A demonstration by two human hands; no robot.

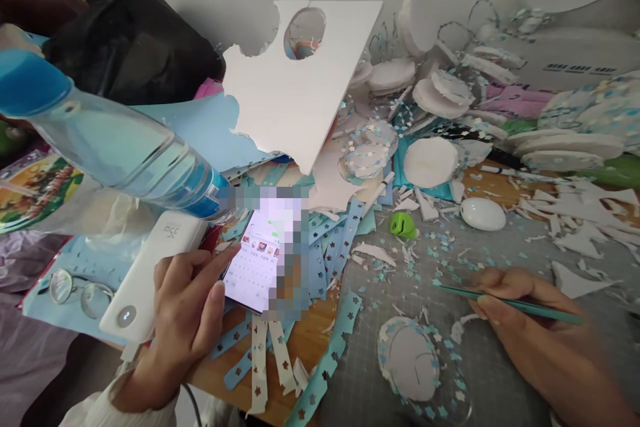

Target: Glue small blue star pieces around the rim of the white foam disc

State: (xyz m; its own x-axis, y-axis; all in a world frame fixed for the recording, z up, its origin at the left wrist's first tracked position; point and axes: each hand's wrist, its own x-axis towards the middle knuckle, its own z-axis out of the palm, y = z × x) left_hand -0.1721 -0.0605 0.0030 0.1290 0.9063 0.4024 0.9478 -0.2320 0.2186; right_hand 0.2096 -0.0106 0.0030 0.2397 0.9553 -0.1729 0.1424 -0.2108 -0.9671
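Observation:
My left hand [187,310] rests at the left edge of a lit smartphone [260,260], its index finger and thumb touching the screen where a keyboard shows. A white power bank [150,267] lies just left of that hand. My right hand [530,327] pinches a thin teal tool [500,300], perhaps tweezers, whose tip points left over the grey cutting mat [450,267]. A white foam disc ringed with small blue flowers [410,357] lies on the mat in front of that hand.
A clear water bottle with a blue cap [110,140] lies tilted at the left. Glasses [75,290] sit at the left edge. A white foam board with cut-out holes [300,87] leans at the back. Foam discs [430,161], punched blue paper strips [325,360], a green punch [403,225] and scraps cover the table.

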